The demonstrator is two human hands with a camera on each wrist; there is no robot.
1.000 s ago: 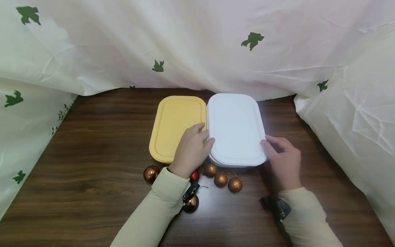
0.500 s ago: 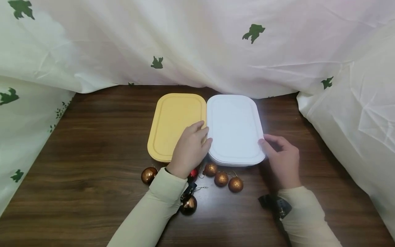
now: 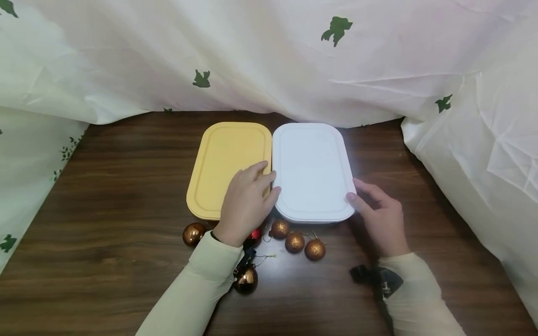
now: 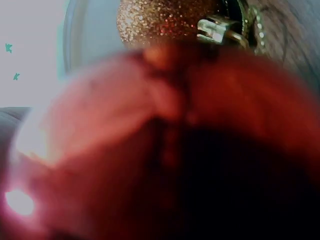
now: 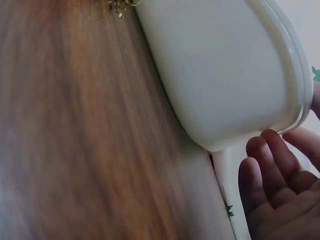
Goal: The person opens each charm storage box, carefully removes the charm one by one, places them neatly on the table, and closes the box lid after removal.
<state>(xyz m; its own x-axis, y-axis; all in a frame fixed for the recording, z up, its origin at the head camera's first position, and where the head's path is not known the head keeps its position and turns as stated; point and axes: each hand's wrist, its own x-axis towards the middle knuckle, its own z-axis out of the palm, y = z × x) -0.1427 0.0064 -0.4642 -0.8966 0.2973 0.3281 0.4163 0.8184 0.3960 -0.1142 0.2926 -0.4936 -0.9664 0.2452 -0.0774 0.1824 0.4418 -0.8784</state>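
Observation:
A white lid [image 3: 311, 168] lies on a white box [image 5: 215, 65], to the right of a yellow-lidded box [image 3: 229, 163]. My left hand [image 3: 244, 205] reaches over the yellow lid, its relaxed fingers and thumb touching the white lid's left edge. At the lower right corner my right hand [image 3: 384, 217] pinches the white lid's rim, thumb above and index finger below. In the right wrist view its other fingers [image 5: 250, 175] bend beside the box wall. A shiny red ball ornament [image 4: 100, 140] fills most of the left wrist view and hides the left hand's fingers.
Glittery copper ball ornaments [image 3: 294, 242] lie in front of the white box. Shiny brown balls [image 3: 194, 234] lie near the left forearm, one partly behind its wrist strap. A white cloth with green bird shapes [image 3: 269, 56] hangs behind and beside the dark wooden table [image 3: 126, 196].
The white lid has moved slightly toward me and now sits even on its box. Both hands keep their places at its edges. The whole view has shifted a little.

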